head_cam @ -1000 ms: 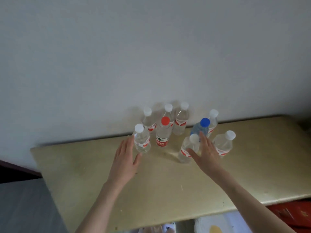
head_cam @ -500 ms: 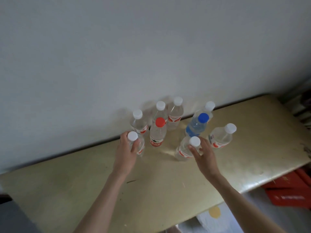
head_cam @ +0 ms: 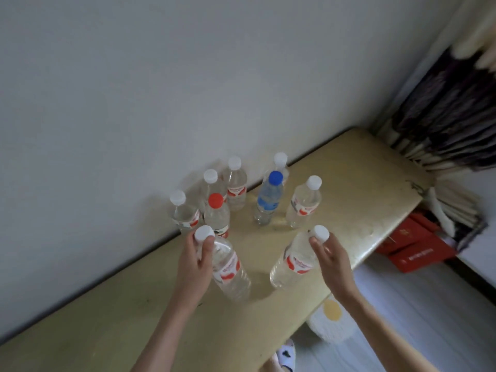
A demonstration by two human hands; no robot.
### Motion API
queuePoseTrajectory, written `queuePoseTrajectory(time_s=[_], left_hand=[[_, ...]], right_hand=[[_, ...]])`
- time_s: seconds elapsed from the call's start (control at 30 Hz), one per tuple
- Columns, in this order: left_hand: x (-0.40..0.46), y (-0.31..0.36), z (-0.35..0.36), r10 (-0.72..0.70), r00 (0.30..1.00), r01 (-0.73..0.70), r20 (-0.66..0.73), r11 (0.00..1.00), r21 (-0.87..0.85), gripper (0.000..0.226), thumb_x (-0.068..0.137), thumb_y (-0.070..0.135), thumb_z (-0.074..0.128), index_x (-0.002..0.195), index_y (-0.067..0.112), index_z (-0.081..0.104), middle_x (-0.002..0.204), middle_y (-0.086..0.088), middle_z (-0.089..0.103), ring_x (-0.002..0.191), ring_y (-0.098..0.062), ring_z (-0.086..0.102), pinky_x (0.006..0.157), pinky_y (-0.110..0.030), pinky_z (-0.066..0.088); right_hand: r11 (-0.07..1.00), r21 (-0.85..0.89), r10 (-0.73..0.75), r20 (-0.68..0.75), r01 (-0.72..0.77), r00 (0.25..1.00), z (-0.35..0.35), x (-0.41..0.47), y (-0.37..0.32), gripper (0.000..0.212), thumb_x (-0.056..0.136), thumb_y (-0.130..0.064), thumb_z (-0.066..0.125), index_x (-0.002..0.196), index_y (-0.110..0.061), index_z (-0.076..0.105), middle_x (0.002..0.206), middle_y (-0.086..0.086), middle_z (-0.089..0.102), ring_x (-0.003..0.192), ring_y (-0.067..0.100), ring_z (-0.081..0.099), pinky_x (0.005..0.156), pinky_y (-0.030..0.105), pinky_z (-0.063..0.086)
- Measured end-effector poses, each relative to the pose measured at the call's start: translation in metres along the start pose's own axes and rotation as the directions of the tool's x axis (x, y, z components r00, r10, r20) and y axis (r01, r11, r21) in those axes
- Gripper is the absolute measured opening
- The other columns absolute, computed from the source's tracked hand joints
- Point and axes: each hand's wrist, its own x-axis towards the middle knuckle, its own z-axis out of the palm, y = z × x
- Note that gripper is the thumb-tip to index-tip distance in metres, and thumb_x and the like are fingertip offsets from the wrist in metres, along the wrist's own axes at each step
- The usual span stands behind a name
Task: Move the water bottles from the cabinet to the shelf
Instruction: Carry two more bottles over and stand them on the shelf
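My left hand [head_cam: 194, 267] grips a clear white-capped water bottle [head_cam: 229, 272] by its neck, lifted and tilted above the yellowish cabinet top [head_cam: 134, 318]. My right hand [head_cam: 331, 260] grips a second white-capped bottle [head_cam: 291, 265] near its cap, also raised and tilted. Several more bottles stand near the wall: a red-capped bottle [head_cam: 217, 214], a blue-capped bottle [head_cam: 268, 201], and white-capped ones, among them one on the right [head_cam: 304, 202] and one on the left [head_cam: 182, 210].
A white wall rises behind the cabinet. At the right, a dark rack of stacked items [head_cam: 451, 119] and red boxes [head_cam: 413, 247] on the floor. A white round stool with a yellow spot [head_cam: 330, 323] stands below the cabinet edge.
Both hands have closed on a bottle each and lifted it off the cabinet top, toward me. The camera has swung to the right, showing the rack and floor.
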Motion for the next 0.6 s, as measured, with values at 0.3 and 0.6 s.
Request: queuePoseTrajectory(time_s=[0.3,0.6], left_hand=[[-0.044,0.067,0.092,0.190,0.934,-0.159,0.304,0.980,-0.122,0.035,0.079,0.045,0.043,0.100,0.019,0.052,0.091,0.006,0.060,0.078,0.014,0.053,0.066,0.000,0.037],[-0.187,0.134,0.217,0.358,0.725,-0.224,0.589,0.931,-0.289,0.023,0.084,0.047,0.050,0.090,0.025,0.053,0.089,-0.005,0.064,0.075,0.003,0.060,0.062,-0.010,0.046]], right_hand=[[0.954,0.298,0.087,-0.389,0.035,0.917,-0.109,-0.074,-0.016,0.047,0.078,-0.055,0.054,0.084,-0.009,0.060,0.077,0.001,0.058,0.072,0.008,0.055,0.069,0.025,0.042],[0.921,0.385,0.238,-0.682,0.062,0.691,-0.267,-0.225,0.014,0.063,0.047,-0.076,0.067,0.076,-0.020,0.066,0.077,0.001,0.061,0.074,0.014,0.056,0.069,0.031,0.045]])
